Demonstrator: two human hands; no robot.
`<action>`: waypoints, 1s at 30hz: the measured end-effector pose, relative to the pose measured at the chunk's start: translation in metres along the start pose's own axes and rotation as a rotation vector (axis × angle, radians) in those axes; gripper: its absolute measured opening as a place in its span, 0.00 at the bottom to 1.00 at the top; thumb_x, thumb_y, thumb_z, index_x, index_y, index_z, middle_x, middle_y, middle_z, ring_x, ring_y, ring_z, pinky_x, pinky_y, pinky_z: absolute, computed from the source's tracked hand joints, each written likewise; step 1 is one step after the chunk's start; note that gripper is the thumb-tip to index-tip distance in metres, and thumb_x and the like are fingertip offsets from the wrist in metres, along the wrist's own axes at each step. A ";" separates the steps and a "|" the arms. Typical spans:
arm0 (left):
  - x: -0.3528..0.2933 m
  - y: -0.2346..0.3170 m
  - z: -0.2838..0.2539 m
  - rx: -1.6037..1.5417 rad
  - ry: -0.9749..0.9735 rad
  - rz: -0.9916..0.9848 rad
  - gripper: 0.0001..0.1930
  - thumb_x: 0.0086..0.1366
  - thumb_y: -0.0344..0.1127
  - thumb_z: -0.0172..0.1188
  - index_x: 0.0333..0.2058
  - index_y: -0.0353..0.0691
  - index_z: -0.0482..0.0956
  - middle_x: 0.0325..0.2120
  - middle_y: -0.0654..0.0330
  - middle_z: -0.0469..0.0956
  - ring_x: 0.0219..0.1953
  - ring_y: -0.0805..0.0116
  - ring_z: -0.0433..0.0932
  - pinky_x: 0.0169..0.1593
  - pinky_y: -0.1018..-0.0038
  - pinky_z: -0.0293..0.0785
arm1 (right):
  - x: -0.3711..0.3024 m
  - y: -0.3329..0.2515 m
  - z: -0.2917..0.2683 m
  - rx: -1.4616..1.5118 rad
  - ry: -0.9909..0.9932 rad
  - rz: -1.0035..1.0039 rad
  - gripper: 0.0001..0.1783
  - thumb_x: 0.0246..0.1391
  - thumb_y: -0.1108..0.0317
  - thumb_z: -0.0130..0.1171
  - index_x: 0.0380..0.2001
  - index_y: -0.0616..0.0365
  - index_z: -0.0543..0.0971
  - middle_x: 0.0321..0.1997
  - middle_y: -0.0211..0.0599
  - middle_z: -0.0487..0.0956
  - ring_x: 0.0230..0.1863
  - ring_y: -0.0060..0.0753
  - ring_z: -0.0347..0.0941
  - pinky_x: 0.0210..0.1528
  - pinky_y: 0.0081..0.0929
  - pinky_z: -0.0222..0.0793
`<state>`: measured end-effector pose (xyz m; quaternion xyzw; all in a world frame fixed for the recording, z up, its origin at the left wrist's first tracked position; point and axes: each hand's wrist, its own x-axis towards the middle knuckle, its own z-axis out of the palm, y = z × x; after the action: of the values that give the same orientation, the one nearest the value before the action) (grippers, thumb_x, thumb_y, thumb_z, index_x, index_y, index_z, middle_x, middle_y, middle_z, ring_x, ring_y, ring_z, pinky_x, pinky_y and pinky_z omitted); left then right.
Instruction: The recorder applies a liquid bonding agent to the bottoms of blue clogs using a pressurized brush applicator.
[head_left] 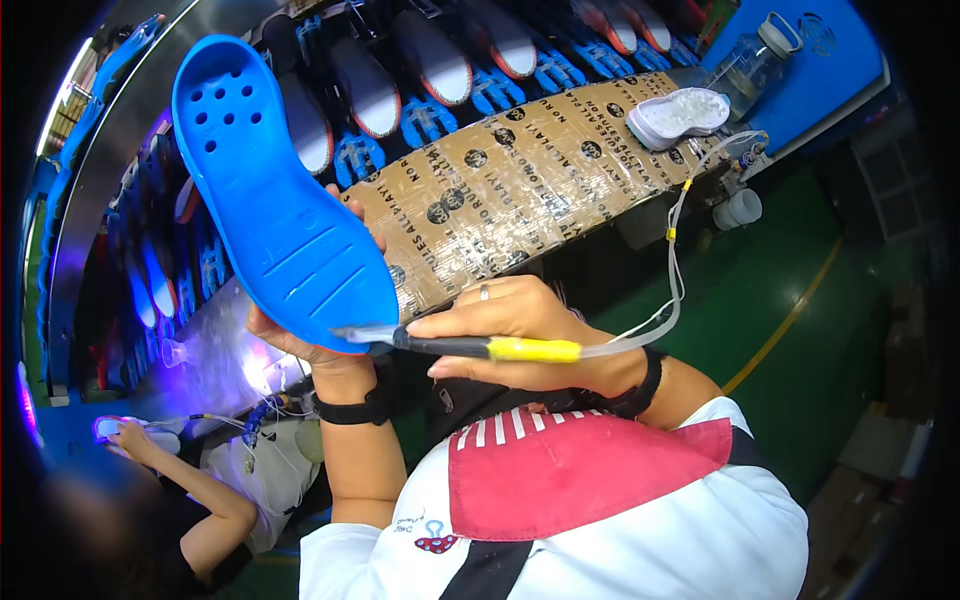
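My left hand (290,338) is closed around a large blue shoe sole (300,225), thumb at the lower edge and fingertips showing past its right edge. The sole is tilted with its inner face up; small round holes mark its far end and slanted grooves run across the near end. In my right hand (525,312) I grip a brush (450,343) with a black and yellow handle, fed by a clear tube (672,270). The bristles lie over the sole's near rim; whether they touch it I cannot tell.
Beyond my hands a cardboard-covered ledge (520,180) carries a white sole (680,115). Shoe uppers (445,75) on blue holders line up behind it. A clear jug (750,70) stands at the far right. At lower left a co-worker's hand (135,440) holds a shoe part.
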<state>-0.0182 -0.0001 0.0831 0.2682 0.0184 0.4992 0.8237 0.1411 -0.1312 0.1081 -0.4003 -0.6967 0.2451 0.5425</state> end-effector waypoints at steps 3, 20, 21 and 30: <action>-0.001 0.000 -0.004 -0.042 -0.024 -0.029 0.54 0.48 0.63 0.62 0.67 0.40 0.50 0.62 0.39 0.55 0.61 0.37 0.61 0.54 0.42 0.69 | -0.006 0.005 0.013 0.066 -0.051 -0.030 0.21 0.43 0.69 0.71 0.43 0.59 0.81 0.23 0.38 0.77 0.24 0.38 0.73 0.29 0.28 0.69; -0.002 0.020 -0.001 0.052 -0.178 -0.119 0.61 0.44 0.69 0.64 0.65 0.31 0.48 0.60 0.34 0.57 0.56 0.37 0.68 0.50 0.47 0.76 | 0.000 0.001 -0.004 0.073 -0.125 -0.076 0.20 0.42 0.68 0.71 0.42 0.58 0.80 0.26 0.37 0.79 0.25 0.37 0.74 0.28 0.27 0.69; -0.003 0.021 0.000 0.103 -0.142 -0.160 0.61 0.44 0.68 0.65 0.65 0.32 0.48 0.60 0.34 0.57 0.56 0.39 0.68 0.51 0.48 0.75 | -0.001 0.004 -0.002 -0.058 -0.052 -0.098 0.20 0.42 0.68 0.71 0.42 0.58 0.80 0.26 0.37 0.79 0.25 0.37 0.74 0.28 0.27 0.69; 0.002 0.028 -0.014 0.226 -0.044 -0.320 0.53 0.50 0.68 0.54 0.62 0.29 0.55 0.56 0.34 0.64 0.51 0.39 0.72 0.47 0.49 0.76 | -0.006 0.004 -0.007 0.060 -0.164 -0.088 0.17 0.45 0.64 0.68 0.41 0.52 0.81 0.20 0.36 0.74 0.23 0.42 0.71 0.28 0.33 0.68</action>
<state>-0.0443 0.0170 0.0847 0.3636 0.0987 0.3509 0.8573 0.1490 -0.1345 0.1038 -0.3316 -0.7480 0.2737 0.5056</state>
